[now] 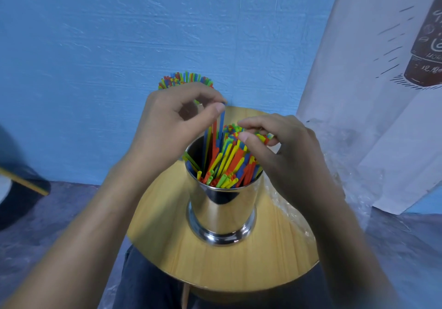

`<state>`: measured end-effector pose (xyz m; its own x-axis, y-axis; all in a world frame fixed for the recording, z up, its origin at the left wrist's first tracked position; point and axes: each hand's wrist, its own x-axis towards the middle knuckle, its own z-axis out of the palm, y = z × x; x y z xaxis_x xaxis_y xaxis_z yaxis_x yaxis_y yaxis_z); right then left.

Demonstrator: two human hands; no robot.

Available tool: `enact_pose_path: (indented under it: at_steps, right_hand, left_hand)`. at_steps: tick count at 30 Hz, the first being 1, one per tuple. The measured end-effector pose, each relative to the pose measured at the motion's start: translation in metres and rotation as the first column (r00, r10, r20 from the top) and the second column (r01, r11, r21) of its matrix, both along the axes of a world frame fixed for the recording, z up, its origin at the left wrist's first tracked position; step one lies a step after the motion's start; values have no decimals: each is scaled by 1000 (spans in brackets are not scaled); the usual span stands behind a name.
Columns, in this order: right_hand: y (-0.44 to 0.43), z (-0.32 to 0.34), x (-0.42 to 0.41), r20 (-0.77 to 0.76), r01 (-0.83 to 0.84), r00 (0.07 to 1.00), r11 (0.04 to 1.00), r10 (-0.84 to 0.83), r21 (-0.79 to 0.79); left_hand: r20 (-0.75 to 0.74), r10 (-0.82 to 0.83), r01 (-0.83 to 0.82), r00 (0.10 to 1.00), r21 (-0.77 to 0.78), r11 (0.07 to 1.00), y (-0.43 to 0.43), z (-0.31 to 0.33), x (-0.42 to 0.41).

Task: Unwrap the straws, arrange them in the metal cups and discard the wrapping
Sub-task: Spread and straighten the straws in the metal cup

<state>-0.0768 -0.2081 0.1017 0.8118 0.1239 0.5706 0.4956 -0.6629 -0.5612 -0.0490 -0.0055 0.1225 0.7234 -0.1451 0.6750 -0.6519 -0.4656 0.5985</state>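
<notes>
Left hand (165, 127), right hand (284, 151), both pinching straws (227, 160)

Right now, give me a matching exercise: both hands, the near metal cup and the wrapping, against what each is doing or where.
1 left hand
2 right hand
3 near metal cup
4 clear wrapping

A beside the right edge of the table
B pinches the top of a blue straw
C stands mid-table, partly filled
D grips the tops of leaning straws

Pairs: 1-B, 2-D, 3-C, 4-A
</notes>
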Motion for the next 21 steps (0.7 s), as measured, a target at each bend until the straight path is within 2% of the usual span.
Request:
enact_pose_path:
  at_steps: [5,11,21]
  right_hand:
    - [7,2,4,-4,2,1000,1000,-2,-9]
    - [13,2,8,-7,-53,999,999,53,10]
    - [16,4,8,-20,-148,988,985,151,91]
  left_hand:
    - [-1,-81,80,997,-146,986,-7,7,-5]
    - [-73,-185,168,980,-199,965,-21,0,-10]
    - [-47,-250,227,967,-282,932,-15,6,-9]
